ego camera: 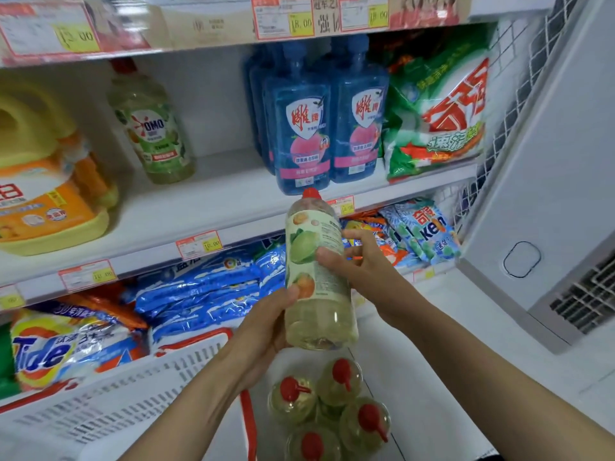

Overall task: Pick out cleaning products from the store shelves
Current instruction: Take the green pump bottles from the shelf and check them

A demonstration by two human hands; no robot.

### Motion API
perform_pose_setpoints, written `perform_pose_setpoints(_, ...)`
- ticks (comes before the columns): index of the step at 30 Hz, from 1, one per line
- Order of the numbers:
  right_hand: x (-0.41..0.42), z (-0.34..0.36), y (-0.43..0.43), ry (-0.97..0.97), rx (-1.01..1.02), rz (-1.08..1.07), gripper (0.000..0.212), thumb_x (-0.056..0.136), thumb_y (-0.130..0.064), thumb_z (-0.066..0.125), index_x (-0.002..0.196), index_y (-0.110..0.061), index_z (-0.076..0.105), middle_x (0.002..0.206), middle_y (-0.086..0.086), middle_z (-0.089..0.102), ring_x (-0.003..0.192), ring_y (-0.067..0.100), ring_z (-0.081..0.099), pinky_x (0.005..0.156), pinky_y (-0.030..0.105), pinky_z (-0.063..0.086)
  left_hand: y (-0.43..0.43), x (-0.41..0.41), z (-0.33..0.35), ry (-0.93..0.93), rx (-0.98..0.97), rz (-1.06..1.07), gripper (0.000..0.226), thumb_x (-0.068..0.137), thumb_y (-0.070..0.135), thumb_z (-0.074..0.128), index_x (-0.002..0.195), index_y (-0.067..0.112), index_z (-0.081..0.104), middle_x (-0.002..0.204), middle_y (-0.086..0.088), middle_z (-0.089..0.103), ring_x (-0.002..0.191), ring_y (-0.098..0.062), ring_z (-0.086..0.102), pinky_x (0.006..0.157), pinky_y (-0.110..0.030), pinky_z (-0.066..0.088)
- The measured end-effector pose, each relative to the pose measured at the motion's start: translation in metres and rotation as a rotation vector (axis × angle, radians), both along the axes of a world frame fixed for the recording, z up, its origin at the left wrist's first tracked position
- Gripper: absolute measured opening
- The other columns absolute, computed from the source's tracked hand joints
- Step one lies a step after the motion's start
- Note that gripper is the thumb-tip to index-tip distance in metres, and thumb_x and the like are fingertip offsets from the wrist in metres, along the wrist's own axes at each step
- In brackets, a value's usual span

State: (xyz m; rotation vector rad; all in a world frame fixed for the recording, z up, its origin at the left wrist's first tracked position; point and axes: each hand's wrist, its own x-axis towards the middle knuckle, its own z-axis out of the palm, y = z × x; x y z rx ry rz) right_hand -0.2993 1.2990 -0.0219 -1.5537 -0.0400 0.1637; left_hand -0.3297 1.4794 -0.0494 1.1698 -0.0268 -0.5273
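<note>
Two bare forearms rise from the bottom edge to a bottle (316, 271) of pale yellow liquid, held upright before the shelf (199, 207). Its label shows green and orange fruit, the small print too blurred to read, and its cap (311, 193) is red. The left hand (266, 327) cups the lower half with the thumb on the label. The right hand (359, 261) grasps the label's right side, forefinger stretched out. Below stand four like bottles (329, 410), beside a white slotted basket (133, 394). Behind are an OMO bottle (151, 128), blue bottles (299, 128) and, lower, a Tide bag (50, 351). An upper tag (301, 24) reads 18.00, a lower tag (212, 243) 10.00.
</note>
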Motion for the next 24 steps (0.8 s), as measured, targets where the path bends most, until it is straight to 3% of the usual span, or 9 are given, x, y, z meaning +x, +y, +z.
perform_pose_setpoints(3,0.002,-0.002,0.005,0.075,0.039,-0.031,0.076,0.057,-0.055,0.083,0.112,-0.024,0.040,0.104,0.003,0.064,0.076,0.004,0.072,0.057,0.020,0.055,-0.004,-0.005,0.002,-0.244,0.321,0.062,0.047,0.076,0.042,0.078,0.118,0.027,0.066,0.105,0.004,0.074,0.094,-0.017,0.072,0.069,-0.025,0.057)
perform_pose_setpoints(5,0.005,-0.006,0.008,0.109,0.118,-0.102,0.079,0.061,-0.040,0.084,0.120,-0.013,0.039,0.113,0.014,0.065,0.089,0.019,0.073,0.065,0.031,0.060,-0.005,-0.006,0.005,-0.387,0.462,0.126,0.049,0.067,0.041,0.078,0.114,0.039,0.063,0.093,0.020,0.072,0.080,-0.003,0.071,0.061,-0.013,0.051)
perform_pose_setpoints(8,0.009,-0.004,0.006,0.168,0.350,-0.095,0.063,0.081,-0.023,0.076,0.131,0.001,0.046,0.120,0.027,0.065,0.102,0.040,0.069,0.077,0.045,0.061,0.006,0.003,0.005,-0.409,0.435,0.190,0.054,0.072,0.042,0.071,0.124,0.031,0.060,0.094,0.011,0.073,0.088,-0.008,0.071,0.071,-0.018,0.055)
perform_pose_setpoints(11,0.009,-0.003,0.005,0.141,0.502,0.058,0.053,0.082,-0.037,0.060,0.125,-0.004,0.060,0.119,0.026,0.067,0.104,0.039,0.069,0.078,0.044,0.060,0.012,0.007,0.006,-0.220,0.269,0.047,0.063,0.070,0.060,0.074,0.123,0.028,0.065,0.107,0.003,0.074,0.105,-0.019,0.069,0.082,-0.029,0.056)
perform_pose_setpoints(13,0.010,-0.002,0.006,0.098,0.458,0.124,0.051,0.084,-0.042,0.057,0.123,-0.009,0.062,0.118,0.022,0.069,0.104,0.036,0.069,0.077,0.041,0.059,0.010,0.005,0.005,-0.122,0.174,-0.039,0.067,0.062,0.063,0.078,0.111,0.018,0.073,0.109,-0.009,0.073,0.102,-0.025,0.070,0.079,-0.034,0.058)
perform_pose_setpoints(16,0.014,0.007,0.004,0.041,0.181,0.114,0.045,0.088,-0.051,0.056,0.122,-0.023,0.063,0.116,0.007,0.072,0.105,0.025,0.070,0.080,0.034,0.058,0.013,0.003,0.011,-0.137,0.212,0.045,0.062,0.069,0.054,0.079,0.112,0.009,0.070,0.110,-0.014,0.073,0.100,-0.032,0.070,0.089,-0.048,0.056)
perform_pose_setpoints(18,0.015,0.010,0.002,0.041,0.014,0.064,0.067,0.080,-0.064,0.065,0.135,-0.029,0.051,0.115,-0.003,0.072,0.105,0.016,0.070,0.088,0.038,0.056,0.018,0.004,0.017,-0.112,0.245,0.138,0.057,0.069,0.047,0.081,0.107,0.007,0.070,0.101,-0.011,0.075,0.089,-0.028,0.073,0.078,-0.042,0.059)
perform_pose_setpoints(20,0.013,0.006,0.006,0.047,-0.025,0.110,0.082,0.067,-0.061,0.077,0.137,-0.033,0.045,0.110,-0.002,0.073,0.098,0.015,0.072,0.082,0.039,0.058,0.022,0.003,0.021,-0.076,0.248,0.171,0.059,0.065,0.049,0.076,0.102,0.004,0.071,0.094,-0.012,0.076,0.080,-0.026,0.074,0.063,-0.033,0.060)
perform_pose_setpoints(24,0.007,-0.001,0.021,0.015,0.021,0.141,0.063,0.063,-0.044,0.080,0.122,-0.039,0.059,0.108,0.006,0.073,0.093,0.019,0.074,0.070,0.030,0.059,0.031,-0.001,0.023,-0.017,0.264,0.147,0.067,0.066,0.060,0.069,0.107,0.007,0.070,0.098,-0.011,0.076,0.085,-0.027,0.074,0.059,-0.031,0.059)
